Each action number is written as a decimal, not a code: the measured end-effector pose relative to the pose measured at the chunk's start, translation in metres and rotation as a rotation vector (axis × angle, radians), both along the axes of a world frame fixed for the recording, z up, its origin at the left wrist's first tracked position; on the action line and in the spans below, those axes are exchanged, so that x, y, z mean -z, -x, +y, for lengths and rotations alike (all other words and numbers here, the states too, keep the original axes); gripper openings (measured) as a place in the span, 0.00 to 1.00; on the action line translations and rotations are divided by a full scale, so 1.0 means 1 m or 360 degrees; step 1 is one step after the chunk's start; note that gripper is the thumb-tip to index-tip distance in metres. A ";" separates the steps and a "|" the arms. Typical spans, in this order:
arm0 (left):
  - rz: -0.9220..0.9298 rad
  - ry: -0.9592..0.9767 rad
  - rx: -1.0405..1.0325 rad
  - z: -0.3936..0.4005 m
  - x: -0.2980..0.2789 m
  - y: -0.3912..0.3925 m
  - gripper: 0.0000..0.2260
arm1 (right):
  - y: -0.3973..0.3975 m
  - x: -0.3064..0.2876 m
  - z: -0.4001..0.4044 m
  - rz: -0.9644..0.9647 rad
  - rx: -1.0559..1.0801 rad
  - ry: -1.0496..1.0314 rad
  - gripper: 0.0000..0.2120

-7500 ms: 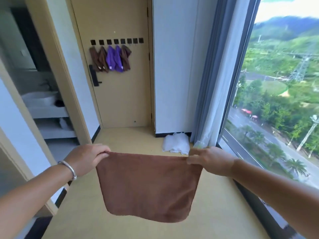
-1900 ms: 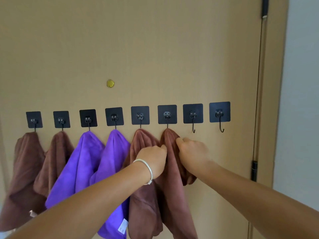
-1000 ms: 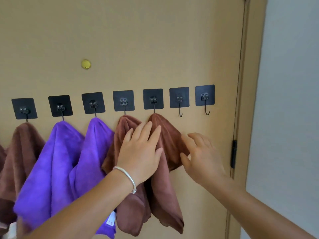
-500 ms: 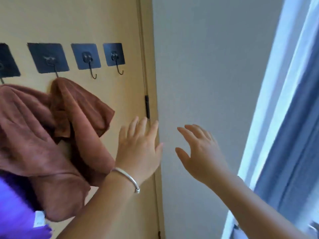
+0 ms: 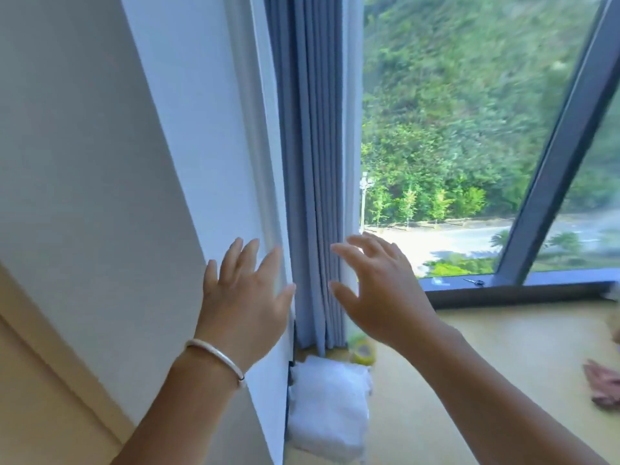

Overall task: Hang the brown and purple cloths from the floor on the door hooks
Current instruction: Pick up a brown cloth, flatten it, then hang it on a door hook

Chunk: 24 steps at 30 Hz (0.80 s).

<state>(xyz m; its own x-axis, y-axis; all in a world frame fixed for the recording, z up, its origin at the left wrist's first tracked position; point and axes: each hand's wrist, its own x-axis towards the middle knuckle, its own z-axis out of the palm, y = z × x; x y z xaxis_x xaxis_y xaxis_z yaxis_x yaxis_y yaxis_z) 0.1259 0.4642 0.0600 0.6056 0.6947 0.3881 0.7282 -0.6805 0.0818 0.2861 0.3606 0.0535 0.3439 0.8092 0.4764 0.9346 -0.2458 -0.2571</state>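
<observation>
Both my hands are empty. My left hand point(image 5: 243, 298) is up in front of the white wall point(image 5: 100, 162), fingers spread, bracelet point(image 5: 214, 355) on the wrist. My right hand point(image 5: 375, 290) hangs just beside it before the curtain point(image 5: 308, 146), fingers spread and slightly curled, pinching nothing.

The door and hooks are out of view. What I can see of the task is a brownish cloth point(image 5: 604, 384) lying crumpled on the floor point(image 5: 503, 347) at the far right edge, well apart from my hands; a second scrap sits above it at the edge, too cut off to name. No purple cloth shows.

The step, as I judge it, is fetching the next cloth. To do it well I should turn right, crouch, and take the cloth by one edge or corner so it falls open rather than bunched, which ought to make hooking it easier.

The floor between me and the cloth is bare and open. On my left the wall corner is close. A white bundle point(image 5: 328, 407) and a tape roll point(image 5: 364, 354) sit at the curtain's foot, near my path, so I would step wide of them. The window sill point(image 5: 520, 290) bounds the far side.
</observation>
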 end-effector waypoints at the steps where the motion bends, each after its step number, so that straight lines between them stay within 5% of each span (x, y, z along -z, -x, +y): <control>1: 0.0007 0.0003 0.0068 -0.011 0.000 -0.020 0.27 | -0.015 0.000 -0.017 0.0006 0.0061 -0.0012 0.25; 14: 0.0061 -0.0089 0.1012 -0.239 -0.004 -0.292 0.27 | -0.205 -0.005 -0.313 0.0035 0.0928 -0.0077 0.23; 24: -0.0002 -0.0040 0.1802 -0.460 0.008 -0.409 0.26 | -0.236 0.008 -0.550 0.0035 0.1716 -0.0043 0.22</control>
